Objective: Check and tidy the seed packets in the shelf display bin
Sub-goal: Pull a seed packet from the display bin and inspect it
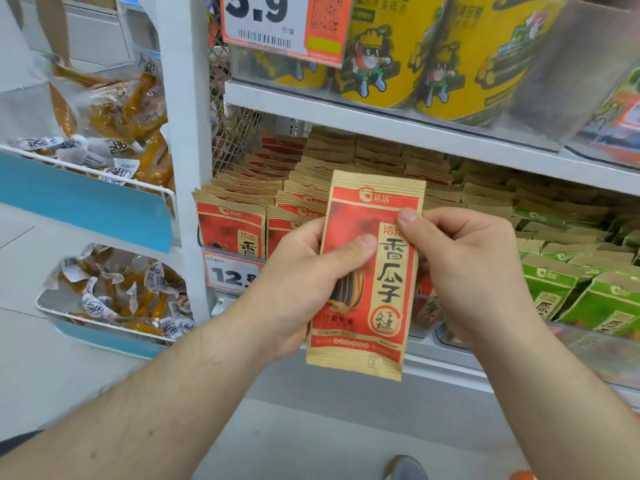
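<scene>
I hold one red and tan seed packet (377, 303) upright in front of the shelf, its printed face toward me. My left hand (304, 282) grips its left edge, thumb across the front. My right hand (471, 268) pinches the right edge near the top, thumb on the front. Behind the packet stands the display bin (221, 249) with several rows of the same red packets (230, 226) standing on end. The lower part of the bin behind my hands is hidden.
Green packets (561, 289) fill the shelf to the right. Yellow tubs (460, 60) stand on the shelf above, behind a price tag (280, 26). Another price tag (230, 271) hangs below the bin. Wire baskets of wrapped snacks (114, 296) hang at the left.
</scene>
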Demonstrator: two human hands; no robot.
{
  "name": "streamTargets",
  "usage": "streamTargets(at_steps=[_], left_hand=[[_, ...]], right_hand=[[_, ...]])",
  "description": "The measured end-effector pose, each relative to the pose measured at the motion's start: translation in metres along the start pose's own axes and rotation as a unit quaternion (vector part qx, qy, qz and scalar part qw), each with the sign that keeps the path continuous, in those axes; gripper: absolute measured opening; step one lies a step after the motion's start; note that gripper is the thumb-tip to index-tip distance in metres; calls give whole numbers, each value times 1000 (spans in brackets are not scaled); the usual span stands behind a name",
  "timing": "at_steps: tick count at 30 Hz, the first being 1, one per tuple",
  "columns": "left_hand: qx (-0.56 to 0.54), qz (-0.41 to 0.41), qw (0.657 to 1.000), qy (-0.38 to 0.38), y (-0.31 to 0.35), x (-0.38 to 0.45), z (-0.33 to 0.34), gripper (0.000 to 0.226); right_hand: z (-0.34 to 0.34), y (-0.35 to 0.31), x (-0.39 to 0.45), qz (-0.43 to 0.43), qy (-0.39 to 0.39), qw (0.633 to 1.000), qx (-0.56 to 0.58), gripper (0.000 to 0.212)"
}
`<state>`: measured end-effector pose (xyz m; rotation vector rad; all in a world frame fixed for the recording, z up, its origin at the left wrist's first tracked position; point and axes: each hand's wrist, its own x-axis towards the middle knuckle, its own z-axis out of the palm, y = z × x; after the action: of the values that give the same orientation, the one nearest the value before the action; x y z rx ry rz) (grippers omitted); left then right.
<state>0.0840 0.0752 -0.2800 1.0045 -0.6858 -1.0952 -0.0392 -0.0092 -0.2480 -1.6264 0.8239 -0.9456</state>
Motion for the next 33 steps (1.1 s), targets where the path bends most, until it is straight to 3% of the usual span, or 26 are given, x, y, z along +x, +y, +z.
streamTargets(at_steps=[3, 11, 15, 25, 28, 30, 33], left_hand=[[17, 33, 999, 3, 1, -3, -3, 30], [-30, 83, 991, 102, 17, -4, -11, 13], [-46, 70, 990, 109, 21, -4, -13, 15], [-39, 106, 989, 91, 17, -4, -17, 22], [-35, 96, 994, 46, 14, -6, -15, 35], [-12, 84, 996, 23, 10, -7, -11, 41], [72, 101, 991, 51, 3, -7, -6, 47]], right_hand=[[0, 1, 0, 18, -30, 999, 38, 24], [-12, 7, -5, 70, -293, 953, -18, 48], [-14, 12, -3, 58, -358, 931, 32, 60], [-12, 18, 0, 36, -379, 924, 38, 71], [-13, 21, -1, 46, -377, 918, 116, 71], [-8, 21, -6, 42, -363, 916, 166, 71], [4, 23, -13, 10, -334, 928, 165, 67]])
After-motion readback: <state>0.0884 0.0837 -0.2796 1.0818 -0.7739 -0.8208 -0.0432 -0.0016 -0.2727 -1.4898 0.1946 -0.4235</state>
